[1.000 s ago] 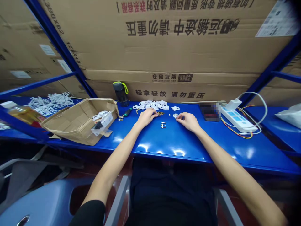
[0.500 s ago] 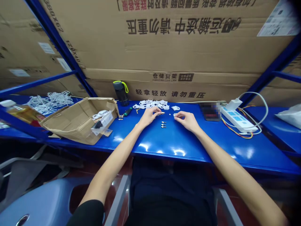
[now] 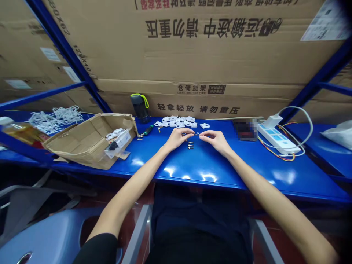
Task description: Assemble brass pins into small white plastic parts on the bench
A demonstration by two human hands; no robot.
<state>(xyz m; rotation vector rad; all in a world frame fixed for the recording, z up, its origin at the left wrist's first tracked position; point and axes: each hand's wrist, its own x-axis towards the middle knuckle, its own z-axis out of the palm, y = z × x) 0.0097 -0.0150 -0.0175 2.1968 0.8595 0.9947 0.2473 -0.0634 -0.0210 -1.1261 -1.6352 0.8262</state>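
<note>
Fingers point(image 3: 189, 130) of the left hand point(image 3: 176, 139) drawn narrow, thumb and forefinger pinching a thin small piece point(image 3: 196, 133); its detail is too small to read. Piece sits in the slim gap between the two hands, just above the blue surface point(image 3: 220, 165), far end pointing at the right hand point(image 3: 217, 141). Right thumb and forefinger nearly together beside that end; cannot tell whether they grip anything. A tiny white bit shows right by the fingertips.

Just nearer the person: three small pin-like parts point(image 3: 190, 145), lying in a short column, apart from both hands. Beyond the hands, a heap of white ring-shaped pieces point(image 3: 177, 122); one white piece point(image 3: 204, 125) lies separate, to its right.

Left of the heap: green-and-black screwdriver point(image 3: 149, 129), small brass-coloured bits near its tip, dark bottle point(image 3: 139, 110) upright behind. Further left, an open cardboard box point(image 3: 77, 156) with white items inside. Right side: dark flat device point(image 3: 242, 130), then white power strip point(image 3: 280, 142) with a plug in it.
</note>
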